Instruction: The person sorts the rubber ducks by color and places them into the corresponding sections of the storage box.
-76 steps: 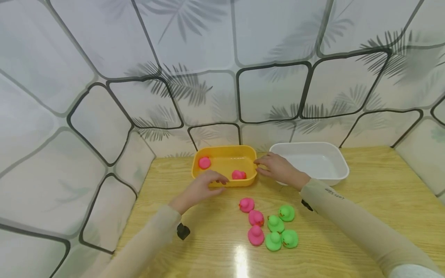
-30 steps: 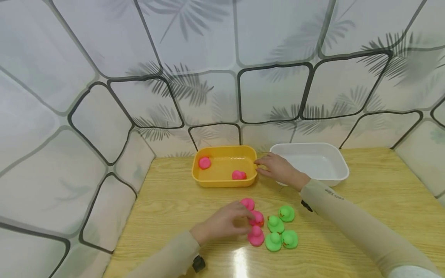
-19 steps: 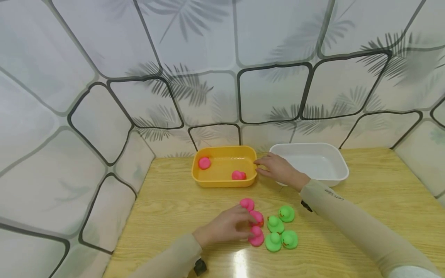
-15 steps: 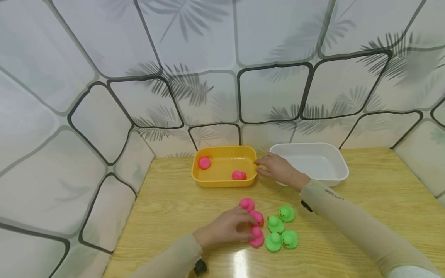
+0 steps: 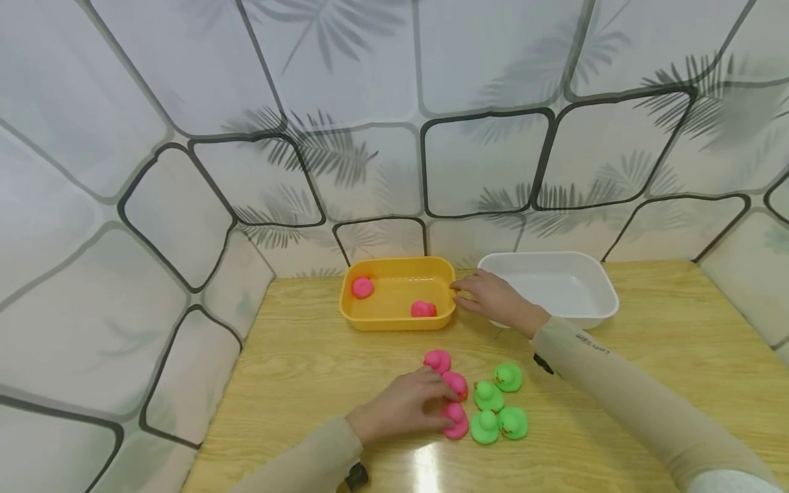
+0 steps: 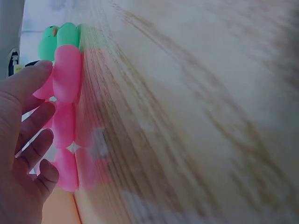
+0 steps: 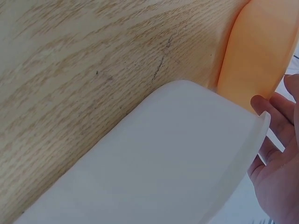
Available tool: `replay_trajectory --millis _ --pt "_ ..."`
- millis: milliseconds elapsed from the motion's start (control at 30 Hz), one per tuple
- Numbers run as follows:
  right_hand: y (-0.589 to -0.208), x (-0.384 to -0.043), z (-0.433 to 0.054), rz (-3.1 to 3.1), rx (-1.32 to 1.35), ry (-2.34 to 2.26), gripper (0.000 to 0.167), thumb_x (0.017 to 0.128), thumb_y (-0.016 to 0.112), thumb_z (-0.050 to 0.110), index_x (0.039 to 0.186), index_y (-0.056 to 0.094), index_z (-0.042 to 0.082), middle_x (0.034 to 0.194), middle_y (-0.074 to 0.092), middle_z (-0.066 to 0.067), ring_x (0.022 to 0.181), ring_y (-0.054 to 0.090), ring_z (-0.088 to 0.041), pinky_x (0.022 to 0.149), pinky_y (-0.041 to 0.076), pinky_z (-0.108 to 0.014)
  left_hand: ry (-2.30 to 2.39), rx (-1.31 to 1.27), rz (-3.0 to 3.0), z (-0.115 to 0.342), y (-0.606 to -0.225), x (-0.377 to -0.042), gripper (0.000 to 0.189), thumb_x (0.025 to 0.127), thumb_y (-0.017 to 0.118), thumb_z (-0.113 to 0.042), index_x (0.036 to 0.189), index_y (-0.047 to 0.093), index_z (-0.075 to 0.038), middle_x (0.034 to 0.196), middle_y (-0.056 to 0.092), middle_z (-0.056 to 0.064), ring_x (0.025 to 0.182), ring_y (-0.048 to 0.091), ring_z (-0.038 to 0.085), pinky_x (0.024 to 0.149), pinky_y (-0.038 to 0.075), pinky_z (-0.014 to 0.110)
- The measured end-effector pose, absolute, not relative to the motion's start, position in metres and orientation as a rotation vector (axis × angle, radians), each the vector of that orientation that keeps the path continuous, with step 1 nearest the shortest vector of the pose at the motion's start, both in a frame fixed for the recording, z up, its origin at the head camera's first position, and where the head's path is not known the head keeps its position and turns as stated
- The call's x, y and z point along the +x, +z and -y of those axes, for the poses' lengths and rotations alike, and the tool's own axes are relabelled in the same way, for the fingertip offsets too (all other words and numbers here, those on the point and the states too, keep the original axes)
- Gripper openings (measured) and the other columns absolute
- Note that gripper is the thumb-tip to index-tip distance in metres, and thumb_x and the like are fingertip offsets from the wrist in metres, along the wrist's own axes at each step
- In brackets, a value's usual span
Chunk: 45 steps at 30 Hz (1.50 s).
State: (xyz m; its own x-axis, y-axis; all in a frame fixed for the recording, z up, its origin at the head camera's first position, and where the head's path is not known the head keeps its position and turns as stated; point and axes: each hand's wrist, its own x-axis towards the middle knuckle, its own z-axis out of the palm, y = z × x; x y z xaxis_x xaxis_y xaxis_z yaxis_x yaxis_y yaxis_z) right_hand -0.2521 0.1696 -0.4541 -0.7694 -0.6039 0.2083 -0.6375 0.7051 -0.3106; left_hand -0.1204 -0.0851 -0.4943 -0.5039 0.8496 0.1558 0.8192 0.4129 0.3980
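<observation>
Three pink rubber ducks stand in a column on the wooden table. My left hand reaches over the middle one and the nearest one. Its thumb touches the nearest pink duck, and the other fingers lie loosely bent beside the middle duck. Several green rubber ducks stand just right of the pink ones. My right hand rests its fingertips against the right end of the yellow basin. Two more pink ducks sit inside that basin. In the right wrist view, the right fingers touch its end wall.
A white basin stands right of the yellow one, partly behind the right hand and wrist. Patterned walls rise behind and to the left of the wooden table. A bright light reflection lies on the tabletop near its front.
My left hand has moved from the yellow basin's near rim toward me and right, onto the pink ducks. The nearest pink duck has shifted slightly. The right hand stays at the basin.
</observation>
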Motion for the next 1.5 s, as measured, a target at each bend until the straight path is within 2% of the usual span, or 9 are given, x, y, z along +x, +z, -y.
replay_trajectory --millis 267,500,767,1067,1300,1500 --pt "-0.452 -0.253 -0.169 2.817 1.026 0.562 0.033 0.1 0.071 0.021 0.125 0.073 -0.001 0.121 0.074 -0.016 0.113 0.065 -0.036 0.103 0.05 -0.052 0.63 1.564 -2.601 0.086 -0.495 -0.121 0.029 0.093 0.078 -0.035 0.119 0.075 -0.023 0.117 0.071 -0.009 0.112 0.06 0.007 0.101 0.043 0.015" --pt "-0.453 -0.255 -0.17 2.812 1.026 0.561 0.032 0.101 0.07 0.02 0.125 0.072 -0.001 0.121 0.074 -0.016 0.113 0.065 -0.036 0.104 0.049 -0.052 0.659 1.532 -2.62 0.084 -0.493 -0.118 0.037 0.092 0.08 -0.037 0.125 0.072 -0.021 0.123 0.071 -0.011 0.116 0.06 0.006 0.103 0.044 0.016" --pt "-0.453 -0.254 -0.169 2.804 1.03 0.562 0.03 0.101 0.068 0.018 0.125 0.073 -0.001 0.121 0.074 -0.016 0.113 0.066 -0.036 0.103 0.05 -0.052 0.653 1.482 -2.662 0.083 -0.493 -0.114 0.03 0.092 0.08 -0.039 0.116 0.073 -0.024 0.115 0.072 -0.013 0.111 0.061 0.005 0.094 0.047 0.014" --pt "-0.454 -0.253 -0.168 2.813 1.027 0.554 0.03 0.102 0.067 0.016 0.126 0.072 -0.001 0.121 0.074 -0.016 0.114 0.065 -0.037 0.102 0.05 -0.053 0.665 1.497 -2.626 0.088 -0.491 -0.113 0.027 0.095 0.077 -0.035 0.119 0.073 -0.023 0.119 0.071 -0.009 0.116 0.061 0.006 0.098 0.048 0.017" --pt "-0.455 -0.253 -0.169 2.81 1.034 0.524 0.03 0.101 0.068 0.015 0.126 0.072 0.0 0.122 0.074 -0.016 0.114 0.065 -0.037 0.102 0.051 -0.052 0.637 1.481 -2.643 0.097 -0.48 -0.118 0.028 0.098 0.073 -0.036 0.122 0.075 -0.021 0.12 0.071 -0.009 0.11 0.06 0.008 0.093 0.048 0.018" --pt "-0.455 -0.253 -0.17 2.806 1.037 0.528 0.03 0.101 0.068 0.018 0.126 0.072 0.0 0.121 0.074 -0.016 0.113 0.066 -0.037 0.102 0.051 -0.053 0.675 1.427 -2.661 0.105 -0.466 -0.128 0.027 0.095 0.077 -0.03 0.119 0.074 -0.017 0.118 0.073 -0.005 0.105 0.06 0.011 0.091 0.05 0.022"
